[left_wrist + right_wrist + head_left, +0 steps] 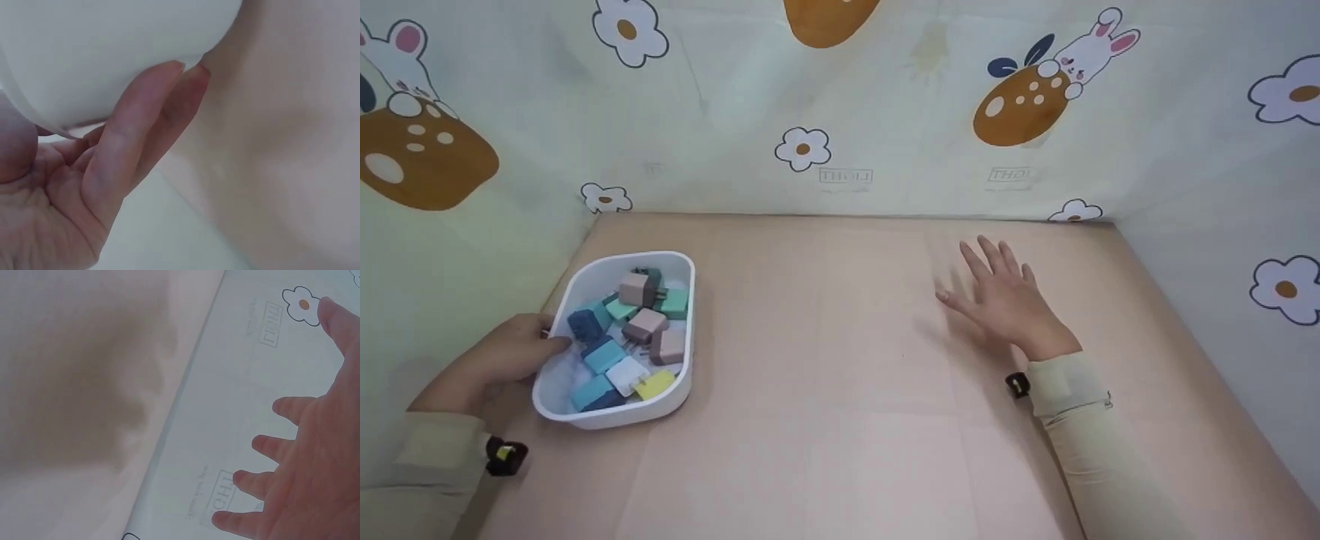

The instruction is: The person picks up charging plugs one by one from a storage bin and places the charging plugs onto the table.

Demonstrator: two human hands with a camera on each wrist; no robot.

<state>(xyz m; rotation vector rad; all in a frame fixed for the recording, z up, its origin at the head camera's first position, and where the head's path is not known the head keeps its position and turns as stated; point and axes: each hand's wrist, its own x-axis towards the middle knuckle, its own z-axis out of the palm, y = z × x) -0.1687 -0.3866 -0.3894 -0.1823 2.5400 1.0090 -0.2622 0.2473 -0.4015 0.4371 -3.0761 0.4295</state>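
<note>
At the left of the head view stands a white plastic tub (pixel 619 421) with rounded corners. Plug-in charger adapters lie jumbled inside it: mauve (pixel 637 289), green (pixel 672 304), blue, white (pixel 627 374) and yellow (pixel 655 384), some with prongs showing. My left hand (pixel 510 349) grips the tub's left side, thumb over the rim and fingers outside. In the left wrist view those fingers (pixel 121 135) lie along the tub's outer wall. Over the right part of the table my right hand (pixel 1009 304) is held palm down, fingers spread, with nothing in it.
A beige sheet (pixel 840 375) covers the table. Pale curtain-like walls (pixel 720 97) with flower, rabbit and brown fruit prints enclose it at the back and both sides. The tub stands close to the left wall. Small black devices (pixel 506 456) sit at both wrists.
</note>
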